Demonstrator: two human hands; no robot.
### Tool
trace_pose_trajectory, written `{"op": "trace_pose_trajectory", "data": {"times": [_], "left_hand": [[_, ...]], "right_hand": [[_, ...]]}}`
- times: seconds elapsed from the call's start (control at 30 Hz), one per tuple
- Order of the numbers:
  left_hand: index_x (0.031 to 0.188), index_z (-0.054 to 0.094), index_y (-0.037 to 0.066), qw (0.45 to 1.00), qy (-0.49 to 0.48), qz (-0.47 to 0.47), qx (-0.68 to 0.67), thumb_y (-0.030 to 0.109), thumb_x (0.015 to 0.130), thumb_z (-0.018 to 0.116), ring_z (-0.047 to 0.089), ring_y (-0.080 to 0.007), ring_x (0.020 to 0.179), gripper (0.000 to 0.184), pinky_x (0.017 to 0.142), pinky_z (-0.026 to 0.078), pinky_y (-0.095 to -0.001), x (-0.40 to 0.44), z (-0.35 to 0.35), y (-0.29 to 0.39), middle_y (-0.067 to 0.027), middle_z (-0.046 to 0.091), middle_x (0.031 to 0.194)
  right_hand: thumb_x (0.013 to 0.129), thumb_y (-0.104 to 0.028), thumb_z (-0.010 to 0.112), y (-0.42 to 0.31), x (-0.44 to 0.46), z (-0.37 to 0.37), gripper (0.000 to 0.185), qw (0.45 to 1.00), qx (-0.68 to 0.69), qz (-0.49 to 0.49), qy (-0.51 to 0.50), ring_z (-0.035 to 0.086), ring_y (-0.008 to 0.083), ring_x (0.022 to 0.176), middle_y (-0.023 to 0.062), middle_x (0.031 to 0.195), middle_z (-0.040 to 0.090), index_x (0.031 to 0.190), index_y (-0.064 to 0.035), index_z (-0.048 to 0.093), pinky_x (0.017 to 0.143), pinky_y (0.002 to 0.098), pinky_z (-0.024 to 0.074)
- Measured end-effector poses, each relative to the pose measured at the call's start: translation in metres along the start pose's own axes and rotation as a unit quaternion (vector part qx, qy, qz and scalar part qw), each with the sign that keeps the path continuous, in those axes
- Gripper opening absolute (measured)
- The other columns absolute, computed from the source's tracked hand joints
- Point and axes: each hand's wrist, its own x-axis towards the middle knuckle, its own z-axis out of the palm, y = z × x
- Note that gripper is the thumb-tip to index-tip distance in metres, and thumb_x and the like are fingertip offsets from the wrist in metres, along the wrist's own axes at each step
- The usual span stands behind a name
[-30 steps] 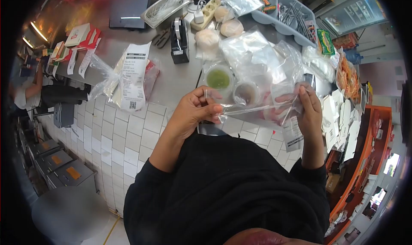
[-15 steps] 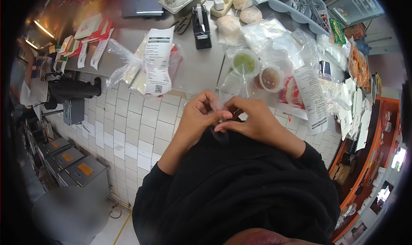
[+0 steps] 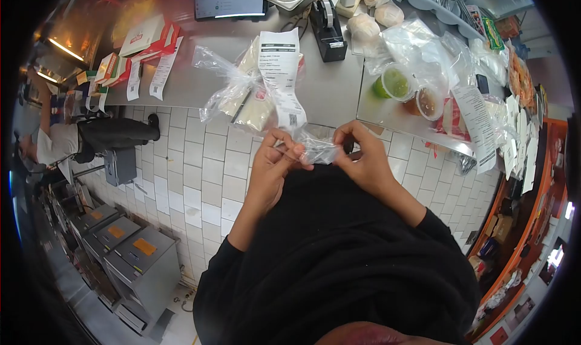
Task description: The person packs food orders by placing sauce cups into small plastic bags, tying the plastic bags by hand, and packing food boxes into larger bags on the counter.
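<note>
Close to my chest, my left hand (image 3: pixel 271 171) pinches one side of a small clear plastic bag (image 3: pixel 321 149). The other side is between the fingers and thumb of my right hand (image 3: pixel 368 163), so the plastic stretches across the gap. Just beyond my left hand, a knotted clear bag with a white box inside (image 3: pixel 247 106) lies at the counter's edge, a long receipt (image 3: pixel 279 73) on it. Beyond my right hand are a green drink cup (image 3: pixel 394 84) and a brown drink cup (image 3: pixel 428 103), partly covered by clear plastic.
A black tape dispenser (image 3: pixel 327 33) stands on the steel counter (image 3: pixel 330 94), near a tablet (image 3: pixel 230 3) and wrapped round bundles (image 3: pixel 363 27). Red-and-white boxes (image 3: pixel 145 36) with receipts are at left. A co-worker's legs (image 3: pixel 115 131) show beyond. Orange shelving (image 3: pixel 514 242) is at right.
My hands have moved apart, and the plastic bunched between them is now spread open. The view has turned, so the counter things appear farther right. The tablet's lit screen now shows.
</note>
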Motion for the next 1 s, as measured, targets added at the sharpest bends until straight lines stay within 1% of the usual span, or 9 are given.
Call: {"op": "trace_pose_trajectory", "data": {"times": [0.07,0.23,0.43,0.5,0.57,0.63,0.77,0.87,1.0], "left_hand": [[0.106,0.045,0.006,0.99,-0.075,-0.116,-0.03,0.011,0.091,0.062,0.055,-0.0099,0.076,0.023,0.07,0.052,-0.0299,0.003,-0.01,0.005,-0.0034,0.055,0.084],[0.11,0.042,0.01,0.977,-0.159,-0.125,-0.067,0.008,0.085,0.065,0.049,-0.0088,0.079,0.034,0.074,0.041,-0.0261,0.008,-0.015,0.027,-0.0014,0.052,0.086],[0.112,0.039,0.011,0.981,-0.155,-0.037,-0.116,-0.001,0.078,0.065,0.044,-0.0081,0.078,0.044,0.076,0.036,-0.0227,0.023,-0.001,0.027,0.0013,0.044,0.083],[0.11,0.041,0.01,0.961,-0.154,0.086,0.213,-0.001,0.078,0.067,0.045,-0.0064,0.069,0.043,0.067,0.036,-0.0211,0.028,0.003,0.024,0.0016,0.046,0.077],[0.104,0.046,0.009,0.935,-0.111,0.139,0.306,0.0,0.078,0.069,0.045,-0.0071,0.062,0.036,0.06,0.036,-0.0224,0.028,0.015,0.016,0.0015,0.046,0.071],[0.093,0.056,0.007,0.841,-0.019,0.247,0.481,0.003,0.077,0.071,0.045,-0.0086,0.049,0.022,0.048,0.035,-0.0249,0.026,0.027,0.008,0.0013,0.046,0.057],[0.093,0.062,0.006,0.791,0.025,0.297,0.535,0.0,0.077,0.07,0.047,-0.0112,0.045,0.018,0.043,0.036,-0.0264,0.033,0.038,0.012,0.0,0.049,0.057],[0.095,0.063,0.004,0.795,0.026,0.324,0.513,-0.002,0.078,0.068,0.051,-0.0135,0.049,0.018,0.047,0.039,-0.025,0.046,0.042,0.006,-0.0033,0.054,0.063],[0.096,0.061,0.001,0.911,0.067,0.211,0.347,-0.004,0.081,0.065,0.055,-0.0162,0.055,0.016,0.053,0.043,-0.0232,0.052,0.06,-0.003,-0.0061,0.056,0.067]], "right_hand": [[0.084,-0.001,0.059,0.005,-0.001,0.005,0.007,0.986,0.151,0.06,-0.02,0.062,0.0127,0.078,0.005,0.087,0.06,0.089,-0.0006,0.056,0.061,0.0261,0.0499],[0.084,-0.008,0.053,0.039,-0.021,0.012,0.012,0.818,0.531,0.197,-0.102,0.057,0.0128,0.082,0.0055,0.093,0.059,0.091,0.0,0.058,0.074,0.0278,0.0461],[0.089,-0.013,0.057,0.0,-0.027,0.013,0.014,0.916,0.359,0.106,-0.143,0.056,0.009,0.077,0.0039,0.081,0.059,0.093,0.0004,0.058,0.071,0.0259,0.0451],[0.089,-0.013,0.063,-0.009,-0.025,0.01,0.013,0.968,0.214,0.127,-0.044,0.055,0.0067,0.067,0.0015,0.074,0.058,0.092,-0.0013,0.059,0.062,0.0224,0.0442],[0.087,-0.011,0.067,-0.008,-0.014,0.007,0.012,0.97,0.216,0.111,0.014,0.052,0.0037,0.059,-0.0011,0.068,0.057,0.09,-0.0024,0.058,0.053,0.0202,0.0406],[0.087,-0.012,0.068,-0.008,-0.007,0.008,0.015,0.992,0.07,0.081,0.07,0.053,0.0017,0.06,-0.0012,0.067,0.056,0.089,-0.0026,0.057,0.051,0.0213,0.0391],[0.083,-0.011,0.073,-0.001,0.001,0.004,0.014,0.993,-0.049,-0.007,0.11,0.054,0.0095,0.057,0.0019,0.068,0.059,0.083,-0.0045,0.06,0.05,0.0246,0.0396],[0.08,-0.01,0.074,-0.001,0.004,-0.01,0.014,0.989,-0.084,-0.046,0.117,0.056,0.0145,0.06,0.0029,0.07,0.059,0.081,-0.0051,0.061,0.053,0.0258,0.0409],[0.08,-0.009,0.074,0.003,0.006,-0.033,0.013,0.983,-0.136,-0.068,0.106,0.057,0.0148,0.065,0.0027,0.071,0.059,0.081,-0.0051,0.061,0.056,0.0262,0.0422]]}}
